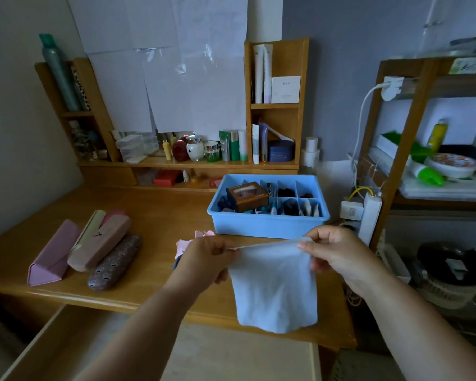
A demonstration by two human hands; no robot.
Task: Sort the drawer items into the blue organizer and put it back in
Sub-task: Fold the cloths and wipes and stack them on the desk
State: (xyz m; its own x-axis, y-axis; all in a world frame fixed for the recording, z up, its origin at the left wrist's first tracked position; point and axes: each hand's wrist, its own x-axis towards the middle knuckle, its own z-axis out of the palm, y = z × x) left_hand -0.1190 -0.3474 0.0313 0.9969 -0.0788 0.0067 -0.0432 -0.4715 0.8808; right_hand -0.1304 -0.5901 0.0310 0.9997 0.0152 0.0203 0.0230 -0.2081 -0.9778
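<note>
A person's two hands held a pale blue cloth (272, 284) up by its top edge in the lower centre of the frame, above the front edge of a wooden desk (160, 215). The left hand (204, 259) pinched the cloth's upper left corner between curled fingers and thumb. The right hand (333, 251) pinched the upper right corner the same way. The cloth hung down flat between them, its lower edge loose in front of the desk edge.

Just behind the hands, at centre right of the frame, a blue organizer (267, 224) sat on the desk. Its dividers made several compartments. A small brown box (247, 196) lay tilted in the larger left section, and dark small items filled the compartments to the right; what they were could not be told.

At the left of the frame, three cases lay side by side on the desk: a pink triangular case (54, 254), a tan case (99, 246) partly resting over it, and a dark patterned glasses case (114, 262) touching the tan one. A pink item (204, 234) showed just behind the left hand, mostly hidden.

An open drawer (66, 345) took up the lower left of the frame, below the desk edge. Along the back of the desk, a low shelf held cosmetic bottles and jars (204, 151).
</note>
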